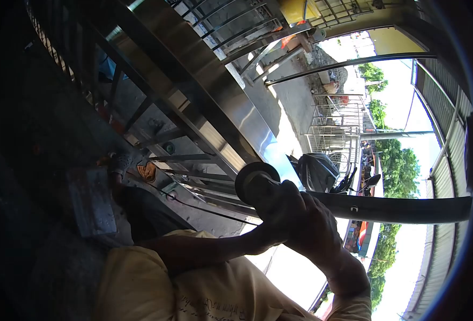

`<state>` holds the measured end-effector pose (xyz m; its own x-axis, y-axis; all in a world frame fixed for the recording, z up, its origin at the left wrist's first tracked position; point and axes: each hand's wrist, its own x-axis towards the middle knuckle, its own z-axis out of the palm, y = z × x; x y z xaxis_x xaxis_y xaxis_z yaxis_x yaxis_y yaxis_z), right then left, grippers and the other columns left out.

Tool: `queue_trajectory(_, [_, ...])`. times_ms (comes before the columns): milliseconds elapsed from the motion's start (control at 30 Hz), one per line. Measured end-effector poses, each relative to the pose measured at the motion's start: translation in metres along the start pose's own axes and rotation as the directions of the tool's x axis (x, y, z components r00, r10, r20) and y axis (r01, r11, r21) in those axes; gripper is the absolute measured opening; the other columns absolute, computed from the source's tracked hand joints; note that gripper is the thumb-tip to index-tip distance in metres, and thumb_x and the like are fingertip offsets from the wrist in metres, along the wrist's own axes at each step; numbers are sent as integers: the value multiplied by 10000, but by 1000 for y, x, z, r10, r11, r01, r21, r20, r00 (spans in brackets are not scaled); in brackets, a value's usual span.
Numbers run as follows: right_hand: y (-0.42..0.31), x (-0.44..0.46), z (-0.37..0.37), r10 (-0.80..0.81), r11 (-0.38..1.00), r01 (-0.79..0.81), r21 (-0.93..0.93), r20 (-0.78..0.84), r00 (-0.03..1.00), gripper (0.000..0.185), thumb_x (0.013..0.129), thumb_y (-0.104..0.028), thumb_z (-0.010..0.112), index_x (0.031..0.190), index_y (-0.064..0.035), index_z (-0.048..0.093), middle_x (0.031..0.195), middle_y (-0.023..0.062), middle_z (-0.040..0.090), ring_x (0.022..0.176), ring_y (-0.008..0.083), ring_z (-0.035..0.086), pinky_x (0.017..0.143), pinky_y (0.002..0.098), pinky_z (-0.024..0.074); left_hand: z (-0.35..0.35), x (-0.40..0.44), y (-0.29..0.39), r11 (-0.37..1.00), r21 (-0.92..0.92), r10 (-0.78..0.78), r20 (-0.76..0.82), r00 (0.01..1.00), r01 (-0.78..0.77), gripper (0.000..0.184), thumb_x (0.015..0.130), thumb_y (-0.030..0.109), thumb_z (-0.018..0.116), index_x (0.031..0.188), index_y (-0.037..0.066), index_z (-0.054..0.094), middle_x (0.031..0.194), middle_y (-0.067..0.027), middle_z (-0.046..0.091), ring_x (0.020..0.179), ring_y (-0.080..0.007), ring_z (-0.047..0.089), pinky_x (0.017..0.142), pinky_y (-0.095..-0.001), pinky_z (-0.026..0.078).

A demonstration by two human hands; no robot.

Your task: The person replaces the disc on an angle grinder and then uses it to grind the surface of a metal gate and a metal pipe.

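An angle grinder (266, 199) with a round disc (256, 181) is held in front of my body. My right hand (308, 224) wraps over the grinder's body from the right. My left hand (271, 235) closes round it from below, its fingers partly hidden in shadow. The disc is at the near end of a long, shiny metal beam (241, 115); I cannot tell whether it touches the surface. A dark power cord (209, 210) runs off to the left from beside my left forearm.
Metal bars (193, 158) form a frame beside the beam. A motorbike (319, 172) stands behind my hands, with a dark post (391, 207) to the right. At the left are a greyish slab (91, 202) and an orange-brown item (147, 171). White railings (335, 125) stand farther off.
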<state>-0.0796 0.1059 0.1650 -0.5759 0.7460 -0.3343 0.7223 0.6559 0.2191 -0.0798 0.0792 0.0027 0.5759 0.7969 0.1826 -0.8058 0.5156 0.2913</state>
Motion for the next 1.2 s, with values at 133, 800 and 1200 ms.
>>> queue_trajectory(133, [-6, 9, -11, -14, 1000, 14, -4, -13, 1000, 741, 755, -301, 797, 1375, -55, 476, 896, 133, 624, 796, 327, 672, 710, 441, 554, -1, 4, 4, 1000, 12, -18, 1, 1000, 18, 715, 959, 198, 632, 1541, 31, 251, 1471, -106, 448, 1329, -185, 488, 1097, -320, 430])
queue_trajectory(800, [-5, 9, 0, 42, 992, -18, 123, -194, 980, 771, 722, -258, 823, 1373, -60, 461, 954, 163, 643, 862, 355, 672, 737, 440, 553, -6, 14, 11, 983, 183, 25, -19, 999, -21, 759, 891, 182, 716, 1518, 52, 307, 1476, -97, 456, 1350, -186, 471, 1123, -309, 404])
queue_trajectory(1200, [-9, -47, 73, 258, 665, 139, 734, -399, 880, 993, 682, -180, 862, 1478, -49, 284, 1158, 241, 652, 1068, 417, 663, 877, 473, 530, 5, -63, 13, 987, 63, 151, -72, 986, -146, 809, 870, 138, 720, 1543, 65, 276, 1512, -101, 426, 1401, -226, 428, 1154, -339, 378])
